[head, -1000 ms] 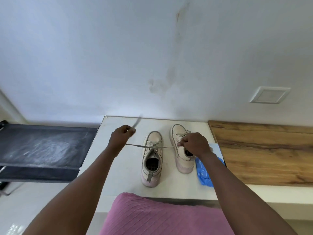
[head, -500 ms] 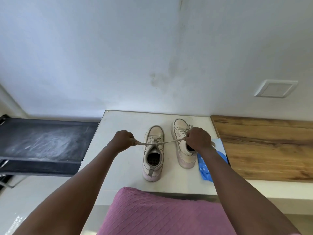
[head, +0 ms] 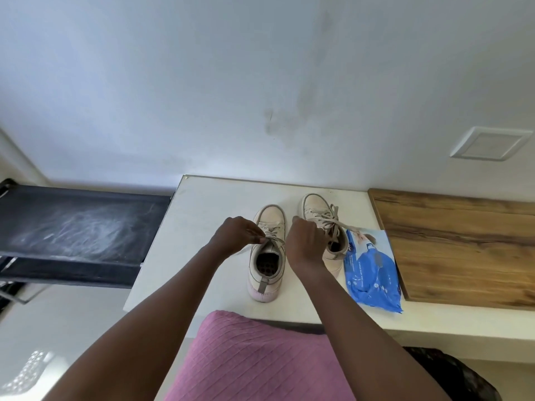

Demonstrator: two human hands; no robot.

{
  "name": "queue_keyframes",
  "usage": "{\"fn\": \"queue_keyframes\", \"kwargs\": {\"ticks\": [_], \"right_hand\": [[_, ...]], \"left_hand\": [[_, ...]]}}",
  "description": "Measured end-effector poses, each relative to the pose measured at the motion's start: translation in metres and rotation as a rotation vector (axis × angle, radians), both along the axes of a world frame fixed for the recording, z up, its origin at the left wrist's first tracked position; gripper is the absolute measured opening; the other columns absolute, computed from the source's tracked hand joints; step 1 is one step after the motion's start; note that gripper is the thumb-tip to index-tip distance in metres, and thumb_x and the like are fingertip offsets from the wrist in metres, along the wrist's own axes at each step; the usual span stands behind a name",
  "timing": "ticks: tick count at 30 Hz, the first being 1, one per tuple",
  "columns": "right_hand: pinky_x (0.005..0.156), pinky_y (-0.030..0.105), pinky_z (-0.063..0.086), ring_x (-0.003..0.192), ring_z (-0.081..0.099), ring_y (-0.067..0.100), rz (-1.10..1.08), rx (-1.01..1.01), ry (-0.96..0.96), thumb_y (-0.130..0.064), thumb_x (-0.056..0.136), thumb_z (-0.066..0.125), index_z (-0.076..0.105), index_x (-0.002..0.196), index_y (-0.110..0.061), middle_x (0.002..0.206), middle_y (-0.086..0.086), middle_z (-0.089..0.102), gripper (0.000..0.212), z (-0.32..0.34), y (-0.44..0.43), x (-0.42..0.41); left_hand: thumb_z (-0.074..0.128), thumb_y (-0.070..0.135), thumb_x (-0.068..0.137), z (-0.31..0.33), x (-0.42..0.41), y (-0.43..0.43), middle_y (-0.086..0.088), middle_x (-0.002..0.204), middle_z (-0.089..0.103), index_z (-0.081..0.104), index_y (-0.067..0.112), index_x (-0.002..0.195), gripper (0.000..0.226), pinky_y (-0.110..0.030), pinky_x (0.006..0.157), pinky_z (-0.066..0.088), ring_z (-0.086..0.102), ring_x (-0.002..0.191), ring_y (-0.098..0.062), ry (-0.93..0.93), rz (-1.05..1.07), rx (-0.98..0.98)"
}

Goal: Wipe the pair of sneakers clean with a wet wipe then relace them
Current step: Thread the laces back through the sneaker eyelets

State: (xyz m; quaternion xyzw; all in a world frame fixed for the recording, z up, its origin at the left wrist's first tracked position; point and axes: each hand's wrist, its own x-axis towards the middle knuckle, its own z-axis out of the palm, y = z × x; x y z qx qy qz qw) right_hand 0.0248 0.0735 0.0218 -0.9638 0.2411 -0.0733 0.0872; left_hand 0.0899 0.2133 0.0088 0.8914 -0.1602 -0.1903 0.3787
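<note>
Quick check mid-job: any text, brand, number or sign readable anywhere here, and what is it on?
Nothing can be quoted.
Blue wet wipe pack: white lines of print and a picture, too small and blurred to read.
Sneakers: no visible brand or label.
Wall plate: blank.

— Wall condition?
— Wall (head: 202, 82) painted white; grey smudges and a faint vertical streak at centre; a white square plate (head: 489, 143) set into it at right.
— Furniture?
— White tabletop (head: 202, 227) against the wall; wood-grain panel (head: 463, 250) adjoining it on the right; dark fabric rack shelf (head: 78, 227) on the left, its surface dusted pale.
— Floor and light?
— Pale glossy floor (head: 58, 328); bright reflected patch at lower left; lighting even.
</note>
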Motion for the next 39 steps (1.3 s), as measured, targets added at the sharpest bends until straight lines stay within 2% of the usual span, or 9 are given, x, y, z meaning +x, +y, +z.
{"fn": "queue_keyframes", "kwargs": {"ticks": [4,8,13,16,22,25,31,36,39], "right_hand": [[0.085,0.033,0.045,0.103,0.059,0.029,0.169,0.18,-0.016,-0.006,0.087,0.05,0.07,0.107,-0.014,0.108,0.011,0.064,0.029,-0.012,0.001,0.0],[0.081,0.027,0.048,0.098,0.062,0.025,0.075,0.532,-0.052,-0.007,0.081,0.063,0.074,0.088,-0.011,0.097,0.009,0.071,0.014,-0.017,-0.002,0.001],[0.08,0.034,0.042,0.098,0.058,0.029,0.187,0.226,0.029,-0.007,0.088,0.047,0.064,0.094,-0.013,0.097,0.008,0.068,0.019,-0.018,0.001,0.003],[0.082,0.034,0.042,0.099,0.06,0.031,0.216,0.185,0.038,-0.005,0.088,0.048,0.065,0.098,-0.011,0.099,0.011,0.068,0.02,-0.02,-0.005,0.005],[0.087,0.034,0.04,0.094,0.061,0.032,0.224,0.236,0.041,-0.005,0.086,0.047,0.067,0.094,-0.012,0.093,0.012,0.07,0.023,-0.028,-0.008,-0.001],[0.068,0.032,0.042,0.087,0.061,0.033,0.229,0.369,0.067,-0.001,0.084,0.044,0.065,0.088,-0.012,0.09,0.015,0.067,0.024,-0.03,-0.01,-0.003],[0.061,0.025,0.04,0.069,0.057,0.017,0.251,0.639,0.219,-0.019,0.089,0.059,0.069,0.082,-0.007,0.07,0.007,0.064,0.017,-0.025,-0.029,-0.008],[0.063,0.023,0.041,0.067,0.049,0.011,0.082,1.458,0.036,-0.007,0.094,0.053,0.061,0.076,-0.01,0.071,0.002,0.059,0.02,-0.016,-0.035,-0.013],[0.068,0.022,0.045,0.071,0.055,0.011,0.046,1.646,-0.092,0.003,0.091,0.052,0.061,0.079,-0.006,0.067,-0.002,0.066,0.017,-0.016,-0.032,-0.011]], "left_hand": [[0.079,0.026,0.075,-0.008,0.0,0.001,0.001,0.09,0.073,0.075,0.016,0.092,0.02,-0.002,0.064,0.041,0.062,0.082,-0.003,0.0,0.017,-0.022],[0.076,0.019,0.079,-0.014,-0.002,-0.002,0.003,0.084,0.068,0.073,0.015,0.091,0.013,-0.018,0.073,0.043,0.059,0.086,-0.009,0.004,0.041,-0.047],[0.059,0.004,0.085,-0.022,-0.012,-0.012,0.006,0.077,0.065,0.065,0.023,0.082,0.02,-0.035,0.089,0.047,0.061,0.089,-0.021,-0.091,0.109,0.044],[0.042,-0.01,0.077,-0.021,-0.015,-0.009,0.006,0.065,0.057,0.063,0.017,0.079,0.033,-0.034,0.111,0.026,0.052,0.071,-0.023,-0.202,0.068,0.093],[0.038,-0.015,0.067,-0.021,-0.019,0.001,0.01,0.054,0.041,0.06,0.008,0.071,0.032,-0.037,0.108,0.026,0.034,0.053,-0.009,-0.277,-0.022,0.056],[0.042,-0.009,0.079,-0.022,-0.021,0.002,0.001,0.066,0.051,0.057,0.016,0.075,0.03,-0.03,0.103,0.025,0.041,0.067,-0.019,-0.204,-0.014,0.065],[0.042,0.023,0.101,-0.021,-0.022,0.011,-0.006,0.091,0.056,0.059,0.005,0.089,0.027,-0.027,0.076,0.031,0.047,0.087,-0.019,0.08,0.033,-0.034],[0.036,0.027,0.102,-0.019,-0.027,0.001,0.007,0.091,0.067,0.069,0.011,0.089,0.039,-0.017,0.085,0.035,0.055,0.097,-0.005,0.342,0.181,-0.558],[0.035,0.014,0.103,-0.016,-0.027,-0.006,0.01,0.075,0.069,0.065,0.005,0.089,0.034,-0.02,0.081,0.039,0.063,0.083,0.0,0.383,0.187,-0.632]]}}
